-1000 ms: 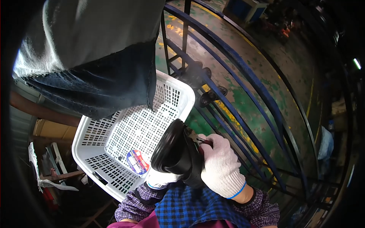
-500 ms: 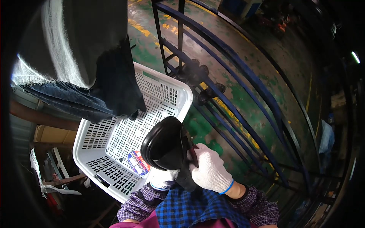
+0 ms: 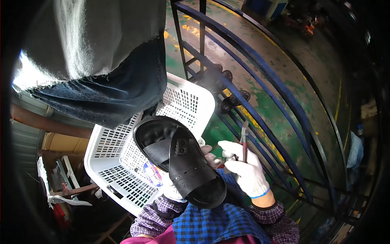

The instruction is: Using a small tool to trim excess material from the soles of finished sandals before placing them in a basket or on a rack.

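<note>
- Sandal of smooth black material (image 3: 178, 160), broad crossed straps over a bumpy footbed, lies to the left of the right hand (image 3: 248, 171), its long axis slanting from upper left to lower right.
- White-gloved left hand (image 3: 171, 188) is nearer, clasped on the sandal from beneath, fingertips showing past its right edge.
- Right hand, in a knitted white glove with blue cuff trim, is closed round small metal pliers with dark red handles (image 3: 244, 149); their tips point up, apart from the sandal, and whether the jaws meet cannot be told.
- Sandal overlaps, in view, the near right edge of a white perforated plastic basket (image 3: 208, 97).
- Frayed grey and dark-blue cloth (image 3: 101, 93) hangs over the basket's far left side.
- Blue-painted metal rack (image 3: 284, 94) with long rails stands to the right.
</note>
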Demonstrator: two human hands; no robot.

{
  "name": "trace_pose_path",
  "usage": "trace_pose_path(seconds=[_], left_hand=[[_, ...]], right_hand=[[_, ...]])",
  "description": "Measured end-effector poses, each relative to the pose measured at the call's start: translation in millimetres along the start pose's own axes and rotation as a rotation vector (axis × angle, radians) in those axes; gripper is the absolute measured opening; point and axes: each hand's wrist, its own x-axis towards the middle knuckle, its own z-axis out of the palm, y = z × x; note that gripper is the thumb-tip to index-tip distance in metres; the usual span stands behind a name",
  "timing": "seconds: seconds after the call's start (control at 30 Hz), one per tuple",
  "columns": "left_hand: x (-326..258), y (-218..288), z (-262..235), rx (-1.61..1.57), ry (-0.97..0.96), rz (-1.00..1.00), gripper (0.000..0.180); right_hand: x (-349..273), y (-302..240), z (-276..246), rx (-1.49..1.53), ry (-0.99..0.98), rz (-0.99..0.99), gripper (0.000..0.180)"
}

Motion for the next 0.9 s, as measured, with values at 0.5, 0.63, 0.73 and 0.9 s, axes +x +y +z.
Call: trace_pose_path(seconds=[0.5,0.63,0.73,0.9], left_hand=[[30,-5,50,1.325,-0.277,0.166,0.124],[35,-17,50,1.478,-0.142,0.122,0.124],[44,-26,36,1.405,-0.144,0.166,0.126],[65,-18,27,1.763,-0.087,0.196,0.119]], right_hand=[[16,140,-80,1.249,-0.653,0.73,0.052],[34,197,-85,1.641,-1.046,0.797,0.052],[39,194,-91,1.629,-1.019,0.841,0.052],[54,214,-135,1.456,-0.705,0.847,0.069]])
